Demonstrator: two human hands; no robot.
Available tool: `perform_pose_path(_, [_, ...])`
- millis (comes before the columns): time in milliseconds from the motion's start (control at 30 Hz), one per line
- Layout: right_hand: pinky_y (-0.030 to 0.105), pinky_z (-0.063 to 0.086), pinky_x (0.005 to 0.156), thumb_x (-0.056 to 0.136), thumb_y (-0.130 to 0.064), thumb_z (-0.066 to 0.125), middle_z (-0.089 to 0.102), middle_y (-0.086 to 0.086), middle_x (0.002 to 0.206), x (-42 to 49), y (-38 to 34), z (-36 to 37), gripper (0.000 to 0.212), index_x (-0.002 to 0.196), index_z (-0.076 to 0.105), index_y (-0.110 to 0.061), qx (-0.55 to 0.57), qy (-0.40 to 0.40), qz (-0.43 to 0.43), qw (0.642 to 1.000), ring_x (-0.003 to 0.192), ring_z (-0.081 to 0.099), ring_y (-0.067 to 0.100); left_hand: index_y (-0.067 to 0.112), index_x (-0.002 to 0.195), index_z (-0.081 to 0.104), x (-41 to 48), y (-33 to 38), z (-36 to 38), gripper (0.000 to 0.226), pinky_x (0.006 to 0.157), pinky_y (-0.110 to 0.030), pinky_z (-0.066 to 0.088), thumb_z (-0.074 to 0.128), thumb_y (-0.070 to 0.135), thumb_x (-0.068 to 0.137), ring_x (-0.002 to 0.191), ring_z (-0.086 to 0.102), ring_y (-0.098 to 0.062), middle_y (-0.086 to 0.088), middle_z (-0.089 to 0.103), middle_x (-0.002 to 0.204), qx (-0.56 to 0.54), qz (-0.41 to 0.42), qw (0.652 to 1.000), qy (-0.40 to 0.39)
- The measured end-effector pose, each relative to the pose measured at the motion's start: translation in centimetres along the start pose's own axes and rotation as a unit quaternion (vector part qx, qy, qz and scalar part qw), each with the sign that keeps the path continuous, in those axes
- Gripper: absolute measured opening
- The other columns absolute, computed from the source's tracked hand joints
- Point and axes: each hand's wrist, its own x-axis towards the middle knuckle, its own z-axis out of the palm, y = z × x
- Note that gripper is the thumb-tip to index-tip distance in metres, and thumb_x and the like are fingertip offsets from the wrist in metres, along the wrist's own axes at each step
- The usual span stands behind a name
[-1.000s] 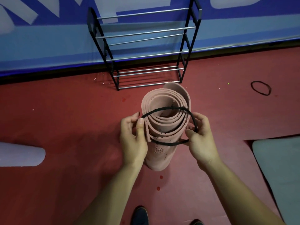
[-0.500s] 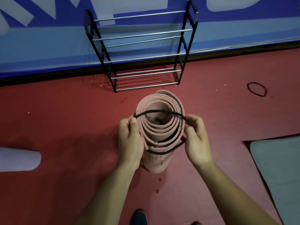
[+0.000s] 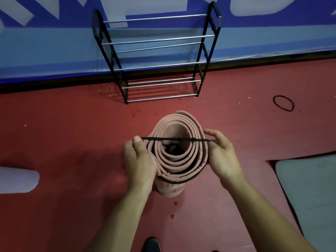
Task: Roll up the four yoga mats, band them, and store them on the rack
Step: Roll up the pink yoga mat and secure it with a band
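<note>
A rolled pink yoga mat [image 3: 181, 160] stands on end on the red floor, its spiral top facing me. A black elastic band [image 3: 174, 139] is stretched across that top, its near side looped under the mat's front edge. My left hand [image 3: 139, 160] pinches the band at the mat's left side. My right hand [image 3: 221, 155] pinches it on the right. The black metal rack [image 3: 156, 57] with silver rails stands against the blue wall, straight behind the mat.
A second black band [image 3: 283, 103] lies on the floor at the right. A grey mat [image 3: 309, 193] lies flat at the right edge. The end of a pale rolled mat [image 3: 18, 180] shows at the left edge. My shoe tip [image 3: 151, 244] is near the bottom.
The band's near side has slipped down over the mat's front edge while its far side is pulled taut across the top. Both hands have shifted slightly with it.
</note>
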Motion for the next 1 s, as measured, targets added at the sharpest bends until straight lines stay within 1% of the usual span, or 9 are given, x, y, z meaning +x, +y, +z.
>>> perform_pose_path(100, [0.033, 0.057, 0.087, 0.097, -0.01, 0.052, 0.073, -0.013, 0.112, -0.2, 0.5, -1.0, 0.04, 0.121, 0.068, -0.038, -0.134, -0.02, -0.113, 0.984, 0.102, 0.07, 0.007, 0.016, 0.094, 0.05, 0.2, 0.2, -0.1, 0.03, 0.07, -0.036, 0.043, 0.035, 0.04, 0.106, 0.071, 0.052, -0.017, 0.004, 0.053, 0.078, 0.021, 0.008, 1.0, -0.003])
perform_pose_path(233, [0.033, 0.063, 0.071, 0.089, -0.033, 0.061, 0.074, -0.008, 0.112, -1.3, 0.8, -2.8, 0.031, 0.114, 0.064, -0.052, -0.049, -0.123, -0.098, 0.986, 0.09, 0.075, 0.019, 0.017, 0.1, 0.05, 0.8, 0.6, -0.4, 0.03, 0.062, -0.025, 0.037, 0.034, 0.04, 0.108, 0.073, 0.054, -0.006, 0.004, 0.058, 0.083, 0.063, 0.006, 0.998, -0.021])
perform_pose_path(433, [0.039, 0.063, 0.074, 0.087, -0.018, 0.073, 0.064, -0.009, 0.138, -1.3, 0.8, -4.0, 0.003, 0.085, 0.072, -0.02, 0.05, -0.179, -0.042, 0.982, 0.108, 0.073, 0.02, 0.024, 0.087, 0.047, 0.8, 1.2, -1.0, 0.033, 0.059, -0.028, 0.036, 0.035, 0.049, 0.105, 0.072, 0.055, -0.009, 0.003, 0.059, 0.079, 0.102, 0.025, 0.993, -0.057])
perform_pose_path(533, [0.042, 0.062, 0.085, 0.083, -0.021, 0.072, 0.067, -0.006, 0.136, -1.2, 0.8, -4.0, 0.012, 0.084, 0.071, -0.008, 0.077, -0.179, -0.02, 0.981, 0.12, 0.067, 0.018, 0.023, 0.087, 0.047, 0.9, 1.3, -1.3, 0.032, 0.058, -0.027, 0.038, 0.039, 0.049, 0.104, 0.066, 0.054, -0.003, 0.004, 0.059, 0.076, 0.102, 0.047, 0.992, -0.064])
perform_pose_path(633, [0.047, 0.053, 0.104, 0.088, -0.027, 0.067, 0.066, -0.005, 0.134, -1.3, 0.9, -3.5, 0.021, 0.086, 0.065, -0.006, 0.054, -0.154, -0.05, 0.985, 0.123, 0.064, 0.019, 0.024, 0.087, 0.048, 0.9, 1.2, -1.4, 0.029, 0.056, -0.014, 0.039, 0.041, 0.046, 0.104, 0.065, 0.054, 0.005, 0.003, 0.06, 0.078, 0.096, 0.063, 0.991, -0.074])
perform_pose_path(700, [0.049, 0.05, 0.107, 0.093, -0.027, 0.061, 0.067, 0.0, 0.13, -1.2, 0.7, -2.8, 0.024, 0.088, 0.058, -0.004, 0.08, -0.12, -0.069, 0.987, 0.122, 0.063, 0.021, 0.024, 0.087, 0.048, 0.6, 1.2, -1.2, 0.03, 0.061, -0.02, 0.042, 0.039, 0.047, 0.105, 0.066, 0.057, 0.001, 0.0, 0.062, 0.077, 0.099, 0.062, 0.99, -0.083])
perform_pose_path(767, [0.055, 0.052, 0.097, 0.1, -0.027, 0.057, 0.069, 0.001, 0.107, -0.8, 0.4, -2.1, 0.023, 0.088, 0.052, -0.008, 0.083, -0.09, -0.073, 0.99, 0.1, 0.064, 0.019, 0.024, 0.088, 0.046, 0.0, 1.2, -0.9, 0.031, 0.062, -0.031, 0.046, 0.036, 0.048, 0.105, 0.065, 0.063, -0.013, -0.005, 0.064, 0.069, 0.108, 0.064, 0.988, -0.09])
perform_pose_path(833, [0.061, 0.052, 0.084, 0.106, -0.03, 0.052, 0.058, 0.0, 0.084, -0.3, 0.1, -1.8, 0.025, 0.09, 0.049, -0.011, 0.023, -0.056, -0.081, 0.995, 0.08, 0.054, 0.017, 0.024, 0.087, 0.044, -0.4, 1.2, -0.9, 0.03, 0.056, -0.027, 0.044, 0.035, 0.046, 0.105, 0.058, 0.061, -0.014, 0.0, 0.061, 0.061, 0.101, 0.066, 0.989, -0.081])
perform_pose_path(1000, [0.029, 0.041, 0.059, 0.106, -0.043, 0.043, 0.054, -0.027, 0.067, -0.1, 0.8, -1.5, 0.021, 0.089, 0.042, -0.03, -0.167, -0.002, -0.132, 0.977, 0.059, 0.047, -0.002, 0.018, 0.085, 0.048, -0.7, -0.2, -1.7, 0.033, 0.05, -0.011, 0.039, 0.04, 0.041, 0.107, 0.056, 0.043, 0.0, 0.003, 0.048, 0.073, -0.002, 0.002, 0.996, -0.091])
